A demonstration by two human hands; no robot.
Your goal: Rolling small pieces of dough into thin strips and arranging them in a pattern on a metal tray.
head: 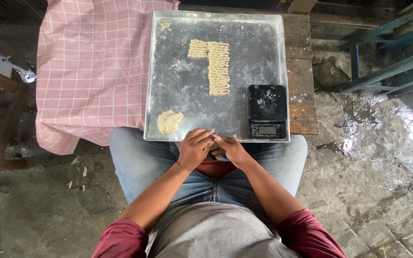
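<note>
Your grip is close and shared: your left hand [194, 148] and right hand [233, 150] meet fingertip to fingertip at the near edge of the metal tray [178, 91], fingers curled inward; whatever sits between them is hidden, so you cannot tell from here whether they pinch a small piece of dough or simply press together; a red bowl [214, 168] shows just beneath them on your lap.

As for how the work stands, judging from the tray alone: a good number of twisted dough pieces [216, 64] already lie in neat rows on the floured metal, one long column with a short row branching left at its top; a dough lump [169, 121] remains unshaped at the tray's near left corner, well apart from the finished rows; so some shaping looks done and some dough is left, and much of the tray is still free.

A black digital scale [267, 111] stands on the near right corner of the tray, dusted with flour, with nothing on its plate; the tray rests on a wooden bench [302, 91], with a pink checked cloth [87, 71] draped to the left.
</note>
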